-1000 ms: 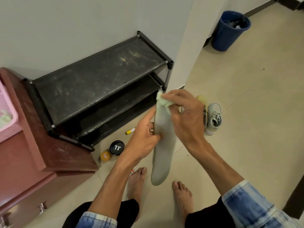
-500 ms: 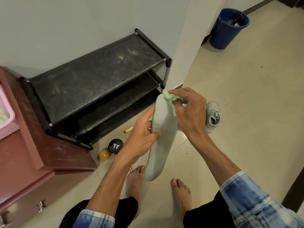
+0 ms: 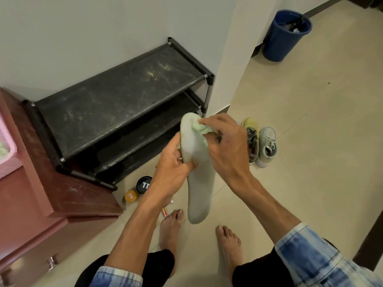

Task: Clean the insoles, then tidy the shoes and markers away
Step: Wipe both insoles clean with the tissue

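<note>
The pale grey-green foam insole (image 3: 200, 193) is off the floor, hanging roughly upright with its heel end down above the person's bare feet and its toe end up in front of the black three-tier shoe rack (image 3: 116, 104).

The risk I see is in the grip. The left hand (image 3: 172, 172) holds the insole only at one edge, about midway along, and the foam looks thin and bendy. A hard rub up at the toe end could fold it over or tug it out of that grip and drop it onto the tiles, dirtying the face being cleaned. The crumpled light green cloth (image 3: 202, 129) is a small wad and could slip out too. A thin red marker (image 3: 164, 212) lies on the floor just beside the left foot, so a careless step could roll it underfoot.

The left hand is clamped on the insole's edge, thumb on the front face, fingers curled behind. The right hand (image 3: 226, 146) is bunched around the cloth, pressing it onto the toe end, wrist bent downward. The two hands are close together. The pair of pale lace-up sneakers (image 3: 267, 146) waits on the floor beyond.
</note>
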